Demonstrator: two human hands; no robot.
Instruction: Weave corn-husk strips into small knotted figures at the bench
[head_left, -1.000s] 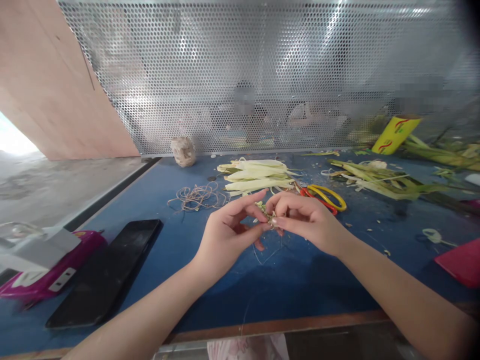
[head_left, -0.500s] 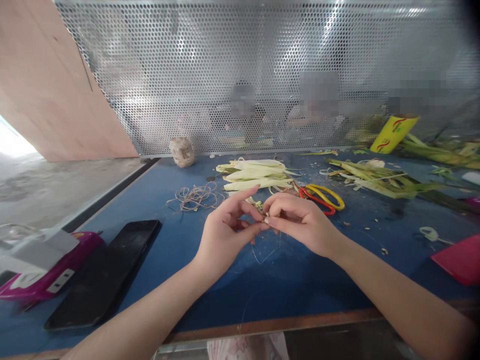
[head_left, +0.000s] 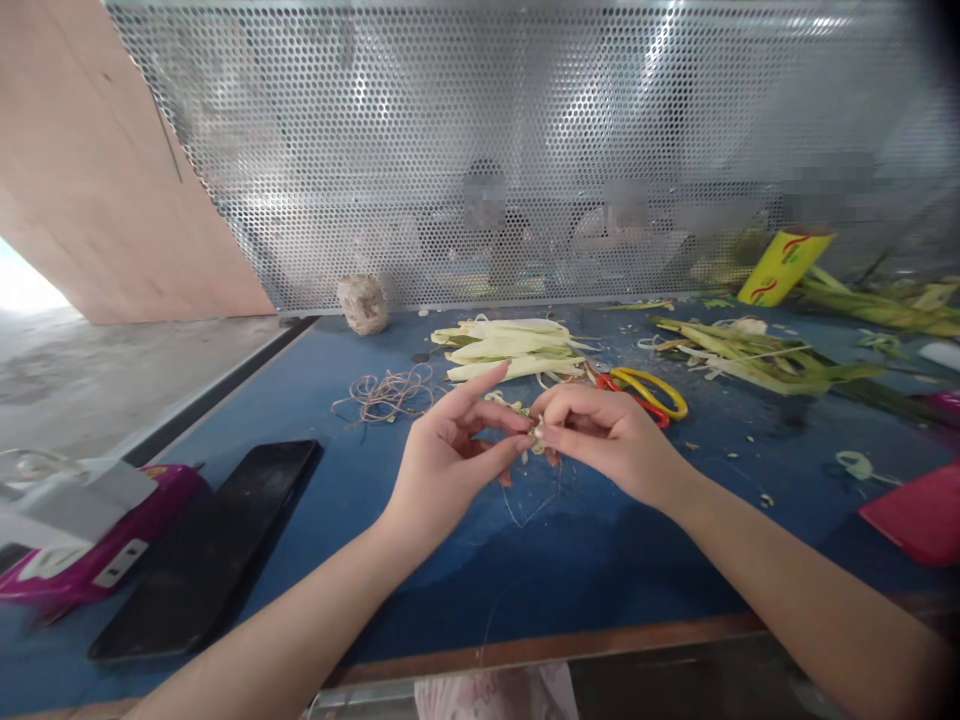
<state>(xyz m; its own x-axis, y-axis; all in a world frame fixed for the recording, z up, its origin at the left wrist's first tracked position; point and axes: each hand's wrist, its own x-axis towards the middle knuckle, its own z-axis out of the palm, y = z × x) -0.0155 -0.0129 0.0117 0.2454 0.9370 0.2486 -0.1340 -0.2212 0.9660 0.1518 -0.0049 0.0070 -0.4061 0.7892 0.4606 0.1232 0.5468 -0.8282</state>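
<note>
1. Left hand (head_left: 442, 450): forefinger raised; the grip is a pinch of thumb and another finger, closed on one side of a small pale piece (head_left: 538, 433).
2. Right hand (head_left: 611, 437): fingers curled, thumb pressed in; its grip is closed on the other side of that piece.
3. The piece sits between both sets of fingertips, above the tabletop (head_left: 600, 585), mostly hidden by them.
4. A thin thread (head_left: 523, 525) shows below the hands; whether it joins the piece, I cannot tell.
5. Beyond the hands lie pale husks (head_left: 517, 345), side by side, with scissors (head_left: 660, 388) at their right end, red and yellow handled.
6. Tangled string (head_left: 386, 395) lies left of the husks; a phone (head_left: 210, 545) lies nearer, beside the left forearm.
7. Greener leaves (head_left: 765, 365) lie to the right, near a yellow roll (head_left: 785, 267).
</note>
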